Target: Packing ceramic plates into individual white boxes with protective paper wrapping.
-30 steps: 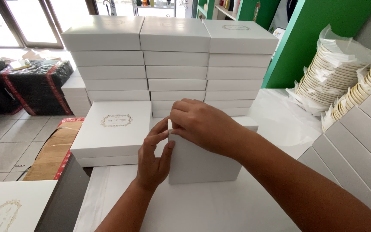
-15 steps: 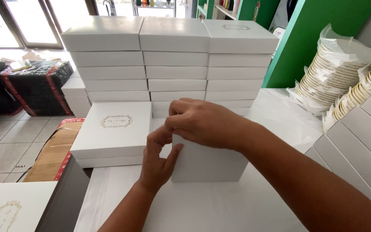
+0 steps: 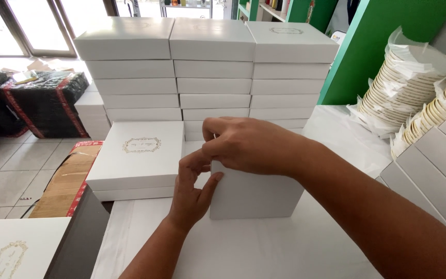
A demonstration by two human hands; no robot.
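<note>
A white tabletop (image 3: pixel 264 253) fills the lower part of the view, and at its far side stand three tall stacks of flat white boxes (image 3: pixel 210 77), side by side and touching. To the right lean rows of grey-white flat boxes (image 3: pixel 434 165), and behind them sit bundles of cream round discs in clear plastic (image 3: pixel 403 88) against a green shelf frame (image 3: pixel 367 46). Left of centre a white box with a gold emblem on its lid (image 3: pixel 140 155) lies on another flat box. In the middle of the tabletop, just right of that pair, stands the white box (image 3: pixel 256 196) being worked on, upright on its edge. The right hand (image 3: pixel 249 144) lies over its top edge, fingers curled down and closed on it. The left hand (image 3: pixel 192 194) presses against the box's left side, fingers together and thumb touching the front face.
</note>
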